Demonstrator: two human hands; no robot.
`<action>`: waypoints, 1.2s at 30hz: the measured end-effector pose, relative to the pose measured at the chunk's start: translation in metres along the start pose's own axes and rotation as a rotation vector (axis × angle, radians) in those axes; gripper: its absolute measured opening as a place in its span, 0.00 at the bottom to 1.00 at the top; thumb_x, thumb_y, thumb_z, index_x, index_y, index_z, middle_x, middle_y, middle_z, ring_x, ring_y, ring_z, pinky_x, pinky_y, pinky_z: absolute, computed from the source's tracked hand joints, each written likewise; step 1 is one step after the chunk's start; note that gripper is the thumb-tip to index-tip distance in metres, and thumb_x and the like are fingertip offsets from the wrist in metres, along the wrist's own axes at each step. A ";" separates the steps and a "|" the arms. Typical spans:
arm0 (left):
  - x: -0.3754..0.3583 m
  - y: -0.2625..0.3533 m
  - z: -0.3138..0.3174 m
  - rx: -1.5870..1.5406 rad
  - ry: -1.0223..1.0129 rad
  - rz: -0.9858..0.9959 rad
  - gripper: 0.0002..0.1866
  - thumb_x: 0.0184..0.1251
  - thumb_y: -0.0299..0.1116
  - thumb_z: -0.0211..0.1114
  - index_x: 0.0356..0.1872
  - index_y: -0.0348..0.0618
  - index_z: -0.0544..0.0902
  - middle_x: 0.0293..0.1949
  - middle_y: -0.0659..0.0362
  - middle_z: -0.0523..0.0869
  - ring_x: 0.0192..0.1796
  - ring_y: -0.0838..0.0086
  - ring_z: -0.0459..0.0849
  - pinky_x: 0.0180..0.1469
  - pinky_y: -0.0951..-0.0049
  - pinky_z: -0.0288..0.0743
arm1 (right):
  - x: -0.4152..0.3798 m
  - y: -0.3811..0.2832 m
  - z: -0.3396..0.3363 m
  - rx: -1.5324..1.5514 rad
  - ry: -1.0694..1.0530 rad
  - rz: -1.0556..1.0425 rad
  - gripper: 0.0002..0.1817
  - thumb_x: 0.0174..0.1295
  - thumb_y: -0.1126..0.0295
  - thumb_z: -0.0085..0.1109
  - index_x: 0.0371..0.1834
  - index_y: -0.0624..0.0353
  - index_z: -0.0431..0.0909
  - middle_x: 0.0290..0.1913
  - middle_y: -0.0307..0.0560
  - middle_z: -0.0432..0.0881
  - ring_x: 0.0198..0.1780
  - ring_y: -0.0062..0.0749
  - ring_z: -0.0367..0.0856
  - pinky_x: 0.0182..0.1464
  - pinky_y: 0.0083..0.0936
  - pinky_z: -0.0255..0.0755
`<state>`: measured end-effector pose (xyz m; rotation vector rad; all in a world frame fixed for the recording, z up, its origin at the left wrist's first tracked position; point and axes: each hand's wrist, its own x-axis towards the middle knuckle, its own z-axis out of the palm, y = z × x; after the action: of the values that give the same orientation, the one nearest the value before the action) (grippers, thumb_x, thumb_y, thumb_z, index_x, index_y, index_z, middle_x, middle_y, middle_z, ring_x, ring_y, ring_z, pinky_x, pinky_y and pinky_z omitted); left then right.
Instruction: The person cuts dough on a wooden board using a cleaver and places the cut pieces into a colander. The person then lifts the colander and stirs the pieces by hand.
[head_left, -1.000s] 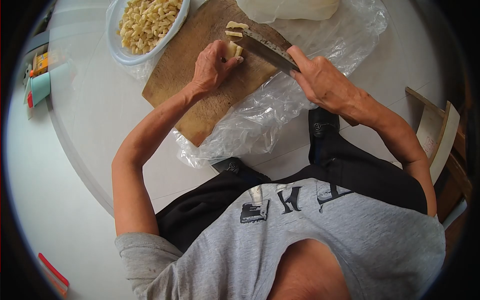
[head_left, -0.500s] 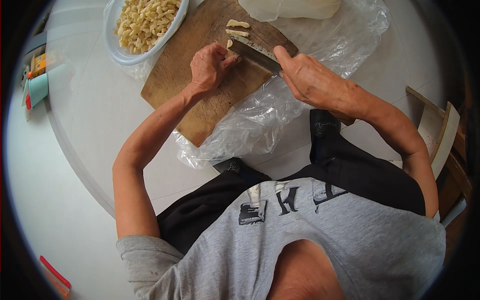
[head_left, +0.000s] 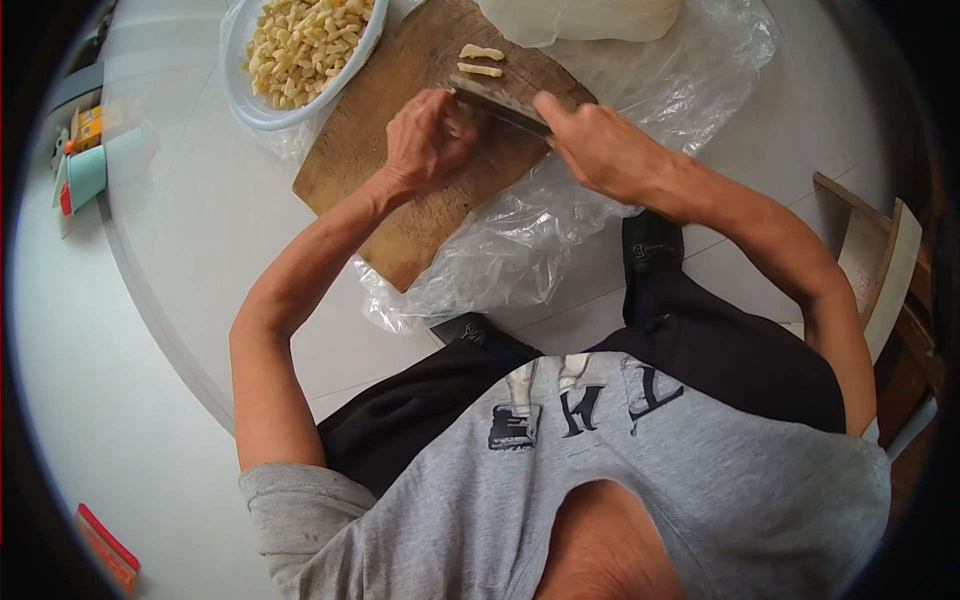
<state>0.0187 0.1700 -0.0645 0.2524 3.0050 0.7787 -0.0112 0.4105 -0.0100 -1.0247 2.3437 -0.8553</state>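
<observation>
My right hand [head_left: 602, 142] is wrapped round the handle of a knife [head_left: 500, 106], whose blade reaches left over the wooden board [head_left: 400, 240]. Beside the blade's tip, my left hand [head_left: 428, 140] is closed over the board, with a small pale bit showing at its blurred fingers; I cannot make out what it holds. Two pale strips [head_left: 481, 70] lie on the board just beyond the blade. At the upper left a white bowl [head_left: 262, 121] holds a heap of cut pale pieces [head_left: 305, 50].
Clear plastic sheeting [head_left: 500, 270] lies under the board. A pale, full plastic bag [head_left: 590, 18] rests at the top. My shoes [head_left: 652, 245] are below the table edge. Wooden furniture [head_left: 885, 270] stands at the right, and a light green container [head_left: 86, 172] at the far left.
The knife's blade has lifted and tilted, its tip shifting slightly left. My right hand has moved a little left, and my left fingers have curled in. The board and bowl appear slightly further right.
</observation>
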 end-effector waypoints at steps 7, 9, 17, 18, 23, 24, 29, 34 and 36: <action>0.018 -0.027 -0.008 -0.443 -0.168 -0.285 0.16 0.48 0.29 0.66 0.40 0.37 0.76 0.30 0.59 0.78 0.30 0.77 0.79 0.33 0.76 0.75 | -0.047 -0.002 -0.018 -0.085 0.022 -0.030 0.14 0.49 0.86 0.47 0.41 0.67 0.61 0.11 0.50 0.68 0.14 0.44 0.73 0.18 0.36 0.69; 0.021 -0.022 -0.004 -0.456 -0.187 -0.271 0.19 0.49 0.30 0.68 0.44 0.39 0.76 0.32 0.58 0.79 0.31 0.76 0.80 0.34 0.76 0.75 | -0.048 0.003 -0.017 -0.095 0.012 -0.020 0.14 0.50 0.86 0.47 0.40 0.68 0.61 0.11 0.51 0.69 0.15 0.44 0.74 0.18 0.37 0.69; 0.028 0.006 0.013 -0.047 -0.036 -0.085 0.17 0.48 0.36 0.71 0.39 0.42 0.79 0.36 0.50 0.80 0.41 0.60 0.80 0.44 0.64 0.74 | -0.054 0.009 -0.019 -0.029 0.004 0.097 0.11 0.59 0.80 0.50 0.41 0.64 0.59 0.13 0.56 0.70 0.18 0.54 0.73 0.19 0.41 0.64; 0.027 0.005 0.016 -0.062 -0.032 -0.066 0.17 0.47 0.37 0.71 0.38 0.43 0.78 0.36 0.49 0.79 0.41 0.57 0.80 0.44 0.62 0.74 | -0.054 0.011 -0.018 -0.018 0.000 0.110 0.11 0.59 0.80 0.50 0.41 0.64 0.59 0.13 0.56 0.70 0.18 0.55 0.73 0.19 0.41 0.64; 0.023 0.006 0.016 -0.069 -0.106 -0.038 0.18 0.43 0.35 0.68 0.39 0.45 0.77 0.38 0.48 0.79 0.43 0.52 0.79 0.45 0.58 0.73 | -0.051 0.009 -0.026 0.094 0.015 0.172 0.11 0.57 0.81 0.49 0.40 0.67 0.60 0.13 0.59 0.71 0.18 0.56 0.74 0.20 0.42 0.67; 0.022 0.003 0.016 -0.092 -0.106 -0.035 0.18 0.43 0.34 0.67 0.39 0.45 0.78 0.38 0.48 0.79 0.43 0.53 0.79 0.45 0.59 0.74 | -0.050 0.009 -0.027 0.126 0.013 0.185 0.11 0.57 0.81 0.50 0.40 0.66 0.60 0.13 0.60 0.71 0.18 0.58 0.74 0.21 0.42 0.67; 0.019 -0.003 0.004 -0.114 -0.130 -0.036 0.15 0.42 0.31 0.65 0.36 0.43 0.80 0.37 0.49 0.80 0.42 0.55 0.80 0.45 0.62 0.74 | -0.051 0.009 -0.025 0.135 0.044 0.167 0.12 0.57 0.80 0.51 0.40 0.66 0.59 0.14 0.62 0.70 0.21 0.61 0.73 0.22 0.44 0.65; 0.021 -0.015 0.000 -0.198 -0.074 -0.002 0.11 0.43 0.30 0.66 0.32 0.42 0.80 0.36 0.52 0.81 0.41 0.61 0.80 0.44 0.64 0.74 | -0.051 0.010 -0.027 0.154 0.023 0.206 0.12 0.57 0.80 0.51 0.40 0.66 0.59 0.15 0.63 0.71 0.22 0.61 0.73 0.23 0.44 0.65; 0.029 -0.026 -0.020 -0.496 -0.073 -0.280 0.11 0.47 0.31 0.65 0.33 0.40 0.78 0.30 0.55 0.80 0.29 0.73 0.79 0.29 0.72 0.75 | -0.052 0.011 -0.026 0.159 0.020 0.217 0.12 0.58 0.79 0.51 0.40 0.66 0.59 0.15 0.63 0.70 0.22 0.62 0.73 0.23 0.44 0.65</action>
<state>-0.0151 0.1430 -0.0592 -0.1473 2.5829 1.3908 0.0000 0.4653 0.0084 -0.6861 2.3077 -0.9518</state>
